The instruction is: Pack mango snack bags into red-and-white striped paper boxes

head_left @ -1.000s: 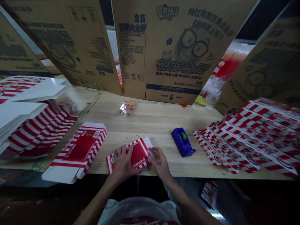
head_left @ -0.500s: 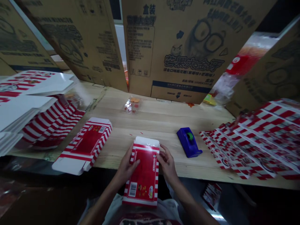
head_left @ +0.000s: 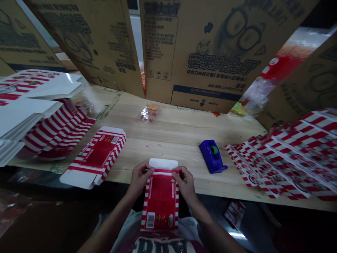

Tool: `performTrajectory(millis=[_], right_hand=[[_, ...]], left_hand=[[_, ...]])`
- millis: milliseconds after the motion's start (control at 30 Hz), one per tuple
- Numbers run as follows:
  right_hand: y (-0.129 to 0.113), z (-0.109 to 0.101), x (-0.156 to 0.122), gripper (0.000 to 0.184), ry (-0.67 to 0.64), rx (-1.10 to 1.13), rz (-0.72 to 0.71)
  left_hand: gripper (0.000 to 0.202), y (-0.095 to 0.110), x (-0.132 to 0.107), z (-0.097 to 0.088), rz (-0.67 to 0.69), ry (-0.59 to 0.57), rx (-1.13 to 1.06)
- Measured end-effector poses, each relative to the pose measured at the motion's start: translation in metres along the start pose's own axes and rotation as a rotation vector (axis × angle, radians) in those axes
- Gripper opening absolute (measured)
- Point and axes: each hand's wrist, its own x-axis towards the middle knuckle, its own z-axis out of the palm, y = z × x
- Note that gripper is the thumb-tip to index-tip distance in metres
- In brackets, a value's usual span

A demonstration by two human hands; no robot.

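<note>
A red and white striped carton stands lengthwise between my hands, its near end against my body and its white top flap pointing away at the table's front edge. My left hand pinches the carton's upper left corner. My right hand grips the upper right corner, fingers closed on the edge just below the flap.
A stack of flat striped cartons lies to the left on the wooden table. More flat cartons fan out at the right. A blue tape dispenser sits right of my hands. Large brown boxes wall the back. A small clear packet lies mid-table.
The carton went from lying crosswise on the table to being held lengthwise toward my body. Both hands slid up to its far corners by the white flap.
</note>
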Motion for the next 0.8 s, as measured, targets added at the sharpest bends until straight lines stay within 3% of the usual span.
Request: performTrajectory(millis=[167,267,367,500,600,800], right_hand=[[-0.006,0.000,0.002,0.009,0.065,0.019,-0.091],[-0.007,0.000,0.001,0.022,0.096,0.114,-0.033],[-0.013,-0.003,0.002,0.027,-0.030,0.042,-0.071],[-0.021,-0.010,0.006,0.019,-0.197,-0.089,-0.155],[-0.024,-0.013,0.011,0.025,-0.230,-0.088,-0.059],[-0.037,-0.015,0.028,0.012,-0.334,-0.172,0.057]], left_hand=[[0.020,0.004,0.002,-0.001,0.004,0.018,-0.077],[0.034,0.007,0.003,-0.009,0.051,-0.101,-0.049],[0.017,0.009,0.004,-0.021,0.135,-0.210,0.127],[0.016,0.012,0.001,-0.031,0.169,-0.197,0.223],[0.024,0.017,0.000,-0.031,0.130,-0.232,0.247],[0.018,0.033,0.015,-0.037,0.074,-0.312,0.375]])
